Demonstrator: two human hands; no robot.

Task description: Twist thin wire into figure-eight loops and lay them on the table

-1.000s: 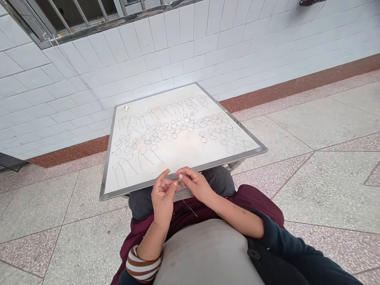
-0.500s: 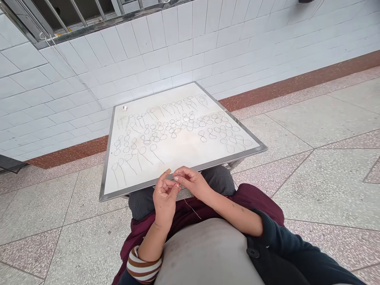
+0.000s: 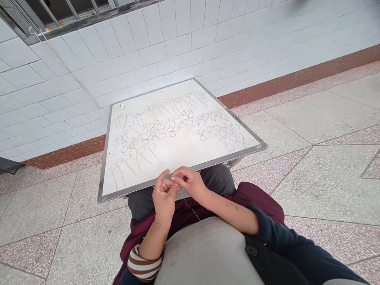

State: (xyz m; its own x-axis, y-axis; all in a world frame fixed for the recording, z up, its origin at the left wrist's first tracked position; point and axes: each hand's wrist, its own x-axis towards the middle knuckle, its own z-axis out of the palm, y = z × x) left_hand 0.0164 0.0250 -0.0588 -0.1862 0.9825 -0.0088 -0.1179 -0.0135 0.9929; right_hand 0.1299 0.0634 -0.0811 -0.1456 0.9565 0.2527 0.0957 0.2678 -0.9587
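Note:
My left hand (image 3: 164, 198) and my right hand (image 3: 192, 184) meet over my lap, just off the near edge of the table. Thumb and forefinger of each are pinched together at the same spot, closed on a thin wire (image 3: 192, 209) whose pale free length hangs below them across my clothes. The part between the fingertips is mostly hidden. A brownish cover wraps one left fingertip. On the white tabletop (image 3: 184, 152) lie rows of thin wire pieces. Some are figure-eight loops (image 3: 202, 135); others have one loop with long tails (image 3: 145, 154).
A metal rim (image 3: 136, 189) borders the table, which stands against a white tiled wall (image 3: 166, 51). A small red-and-white item (image 3: 122, 107) sits at its far left corner. A barred window (image 3: 68, 14) is upper left. Speckled stone floor (image 3: 97, 213) surrounds the table.
My right fingertips have shifted slightly, closing in against the left thumb. The red spot seen between the fingers earlier is now hidden. The view has tilted a little; the wire pieces stay put.

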